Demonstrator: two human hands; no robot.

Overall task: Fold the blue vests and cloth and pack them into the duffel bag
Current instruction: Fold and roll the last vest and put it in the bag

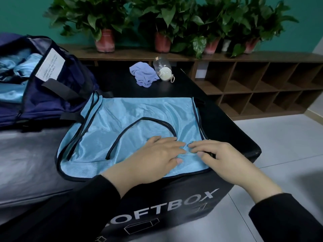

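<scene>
- left hand (153, 159) lies flat on the light blue mesh vest with black piping (132, 123), fingers (167, 139) straight, pressing, gripping nothing. Risk: slick fabric slides under a flat palm and the fold goes skewed.
- right hand (225, 158) sits just beside the left, its fingers (197, 145) bent down onto the cloth near the vest's right edge; looks like a light pinch on a ridge of fabric, but can't tell for sure. Weak pinch = edge slips out when lifted.
- vest is spread on the black padded worktop printed "SOFTBOX" (236, 130), near hem close to the front edge, right side close to the right edge. Risk: a pull toward the body drags it off onto the floor.
- loose black neck trim loop (143, 123) is curled on top; may catch a finger or bunch inside the fold.
- navy open duffel bag (52, 88) at far left, touching the vest's far-left corner, blue fabric already inside. Strap may snag.
- crumpled lavender cloth (143, 74) at the far end, unfolded, touching a clear plastic bottle on its side (162, 67). Grabbing the cloth could roll the bottle off.
</scene>
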